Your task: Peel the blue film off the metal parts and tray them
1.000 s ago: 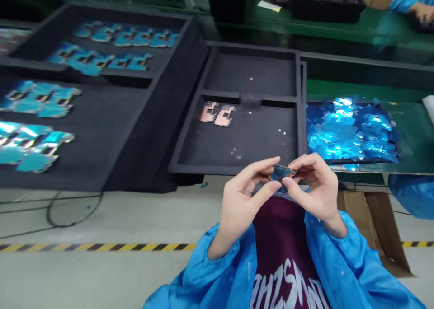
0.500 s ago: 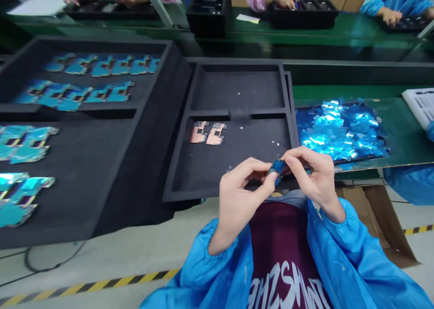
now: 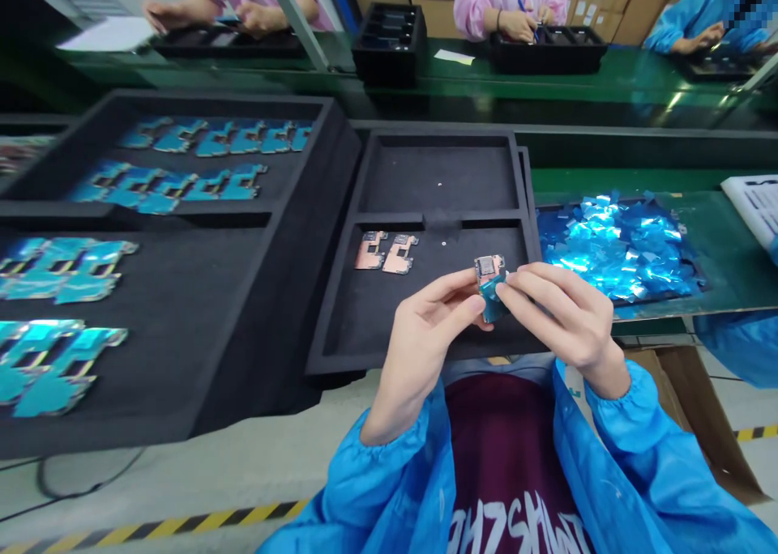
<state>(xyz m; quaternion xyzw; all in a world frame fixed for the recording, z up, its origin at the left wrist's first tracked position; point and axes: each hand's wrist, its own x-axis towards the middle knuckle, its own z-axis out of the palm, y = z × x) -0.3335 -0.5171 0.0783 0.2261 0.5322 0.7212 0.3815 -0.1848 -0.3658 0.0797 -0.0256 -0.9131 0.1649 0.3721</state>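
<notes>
Above the near right of the central tray [image 3: 365,327], the circuit board [image 3: 487,267], likely light, stiff and fragile, suits edge grips: left fingers [image 3: 467,314] clasp it, right fingers [image 3: 521,301] pinch its blue film [image 3: 493,308].

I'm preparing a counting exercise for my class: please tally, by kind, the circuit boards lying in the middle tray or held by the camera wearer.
Copper-coloured boards lying in the middle tray: 2
Held board, partly covered by blue film, in the left hand: 1
Total: 3
</notes>
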